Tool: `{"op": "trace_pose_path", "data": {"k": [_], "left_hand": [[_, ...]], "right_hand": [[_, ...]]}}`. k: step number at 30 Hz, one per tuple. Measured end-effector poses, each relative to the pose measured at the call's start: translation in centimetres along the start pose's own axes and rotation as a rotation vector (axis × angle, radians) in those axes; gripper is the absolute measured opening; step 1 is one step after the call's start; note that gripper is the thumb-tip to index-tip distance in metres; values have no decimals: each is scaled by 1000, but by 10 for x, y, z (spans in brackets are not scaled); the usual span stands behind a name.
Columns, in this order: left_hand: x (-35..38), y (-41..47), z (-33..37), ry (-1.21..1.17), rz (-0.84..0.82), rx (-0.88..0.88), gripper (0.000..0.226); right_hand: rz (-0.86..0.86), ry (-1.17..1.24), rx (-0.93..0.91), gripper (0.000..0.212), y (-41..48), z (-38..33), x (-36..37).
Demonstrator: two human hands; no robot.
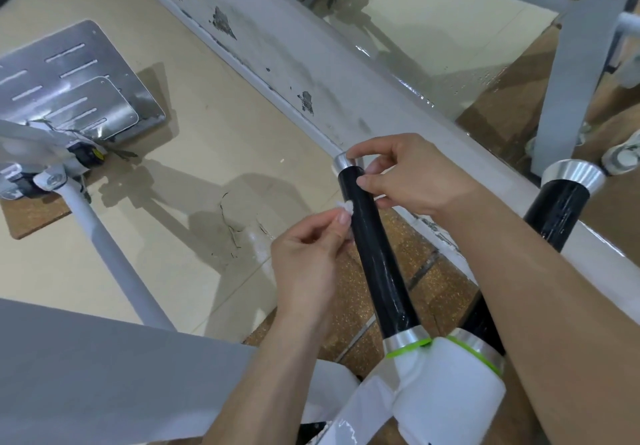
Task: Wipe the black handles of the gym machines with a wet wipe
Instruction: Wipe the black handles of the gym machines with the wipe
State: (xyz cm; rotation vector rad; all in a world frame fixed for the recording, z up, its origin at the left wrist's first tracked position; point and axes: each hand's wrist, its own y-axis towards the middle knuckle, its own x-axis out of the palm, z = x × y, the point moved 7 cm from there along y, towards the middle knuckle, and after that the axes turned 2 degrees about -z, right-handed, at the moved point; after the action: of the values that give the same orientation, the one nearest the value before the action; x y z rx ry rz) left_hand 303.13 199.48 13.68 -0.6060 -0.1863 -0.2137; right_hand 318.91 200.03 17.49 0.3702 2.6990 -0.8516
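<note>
Your left hand (308, 257) pinches the wipe (345, 207) at the side of the handle (379, 261), below your right hand (412, 174) gripping its top; wiping seems barely begun, so next slide the wipe down its length

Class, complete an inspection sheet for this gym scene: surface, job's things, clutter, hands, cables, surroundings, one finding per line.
Surface: beige tiled floor, cracked in one spot, with cork-brown mats.
Job's things: near black handle, glossy; second black handle to its right; small white wipe beside the near handle.
Clutter: nothing seen.
Hands: left hand pinches the wipe; right hand curls at the near handle's top end, what it pinches unclear.
Cables: nothing seen.
Surroundings: metal footplate, white machine frame, mirror above a scuffed white ledge.
</note>
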Motion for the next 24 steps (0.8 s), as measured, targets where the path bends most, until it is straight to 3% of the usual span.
{"op": "trace_pose_path", "data": {"k": [4,7,16,20,24], "left_hand": [[4,18,4,66,63,43,9],[1,-11,0,98,18,79,15],[1,-19,-13,-17,82,24,22],[-6,-41,-6,19,-5,57,19],[0,-26,-6,-84,46,8,20]], "right_hand": [[10,2,11,35,-2,0,1],[6,5,26,34,-2,-1,1],[44,-13,40,33,-11,-4,1],[1,-366,-25,36,-29,-19,2],[-57,-620,-48,42,-58,-29,7]]}}
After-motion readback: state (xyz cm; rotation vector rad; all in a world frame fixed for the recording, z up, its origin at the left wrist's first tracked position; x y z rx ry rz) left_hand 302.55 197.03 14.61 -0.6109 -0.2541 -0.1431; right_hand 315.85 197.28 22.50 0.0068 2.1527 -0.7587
